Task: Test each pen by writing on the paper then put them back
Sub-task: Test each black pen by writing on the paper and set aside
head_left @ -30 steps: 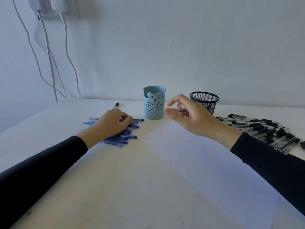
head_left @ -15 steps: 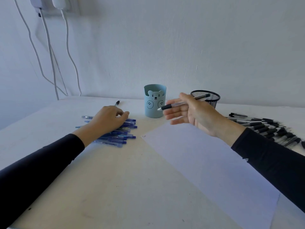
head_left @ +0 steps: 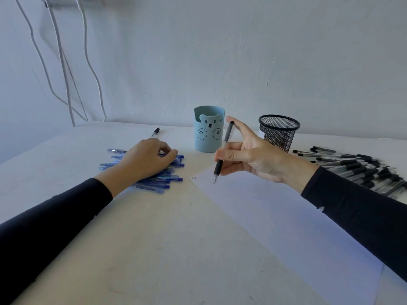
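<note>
My right hand [head_left: 248,154] grips a black pen [head_left: 222,150] nearly upright, its tip just above the far left corner of the white paper [head_left: 275,221]. A small scribble marks that corner. My left hand [head_left: 146,159] rests on the pile of blue pens [head_left: 163,175], its fingertips curled over one of them. A light blue bear cup [head_left: 209,129] stands behind the paper, and a black mesh cup [head_left: 278,132] stands to its right. Many black pens [head_left: 361,170] lie spread at the right.
A single black pen [head_left: 155,131] lies alone near the back of the white table [head_left: 136,238]. White cables [head_left: 66,84] hang down the wall at the left. The wall stands close behind the cups.
My right hand turned the black pen from lying level at the mesh cup to pointing tip-down over the paper's corner. My left hand stayed on the blue pens.
</note>
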`<move>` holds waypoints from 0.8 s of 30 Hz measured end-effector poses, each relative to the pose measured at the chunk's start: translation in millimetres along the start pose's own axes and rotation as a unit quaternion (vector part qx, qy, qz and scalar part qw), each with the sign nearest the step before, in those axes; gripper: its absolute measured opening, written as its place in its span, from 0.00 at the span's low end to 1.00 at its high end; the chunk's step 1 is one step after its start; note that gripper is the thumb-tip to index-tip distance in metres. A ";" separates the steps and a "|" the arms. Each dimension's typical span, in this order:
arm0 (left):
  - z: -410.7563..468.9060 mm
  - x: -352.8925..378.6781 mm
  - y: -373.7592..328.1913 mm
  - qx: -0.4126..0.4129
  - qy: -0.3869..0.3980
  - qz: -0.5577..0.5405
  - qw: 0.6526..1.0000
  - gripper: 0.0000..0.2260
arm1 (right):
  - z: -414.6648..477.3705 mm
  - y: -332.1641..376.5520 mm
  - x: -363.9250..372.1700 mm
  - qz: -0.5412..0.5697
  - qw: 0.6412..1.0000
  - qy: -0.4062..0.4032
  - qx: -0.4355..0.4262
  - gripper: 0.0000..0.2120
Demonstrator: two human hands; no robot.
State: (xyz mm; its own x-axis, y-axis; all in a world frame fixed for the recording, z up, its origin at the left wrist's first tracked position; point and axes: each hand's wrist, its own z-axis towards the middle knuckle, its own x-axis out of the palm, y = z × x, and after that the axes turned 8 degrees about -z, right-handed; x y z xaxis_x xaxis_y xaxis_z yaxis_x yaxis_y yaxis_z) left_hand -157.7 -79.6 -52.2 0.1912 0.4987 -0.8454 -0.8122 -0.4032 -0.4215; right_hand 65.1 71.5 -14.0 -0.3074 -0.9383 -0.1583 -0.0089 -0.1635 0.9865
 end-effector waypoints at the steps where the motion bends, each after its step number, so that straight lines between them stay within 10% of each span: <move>1: 0.0 0.1 0.2 0.000 0.002 0.003 1.000 0.16 | -0.4 -0.6 0.5 -0.010 1.000 0.002 -0.003 0.46; 9: 0.7 -0.5 0.2 0.007 0.014 0.012 1.000 0.16 | 4.5 -3.5 0.5 -0.012 1.000 -0.017 -0.018 0.39; 13: -0.1 -0.5 -2.2 0.013 0.008 0.017 1.000 0.17 | 12.5 -0.9 2.4 -0.011 0.999 -0.037 -0.003 0.09; 24: -5.7 -0.9 -8.0 0.097 0.146 0.024 0.984 0.33 | 38.7 -11.1 18.3 -0.106 0.992 0.033 0.052 0.09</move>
State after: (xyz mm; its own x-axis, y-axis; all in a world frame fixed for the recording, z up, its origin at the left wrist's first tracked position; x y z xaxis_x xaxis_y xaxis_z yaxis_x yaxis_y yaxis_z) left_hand -148.3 -81.2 -49.9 0.2761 0.2297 -0.9333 -0.9092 -0.2524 -0.3311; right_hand 22.7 67.9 -26.2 -0.2249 -0.9047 -0.3618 -0.1653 -0.3305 0.9292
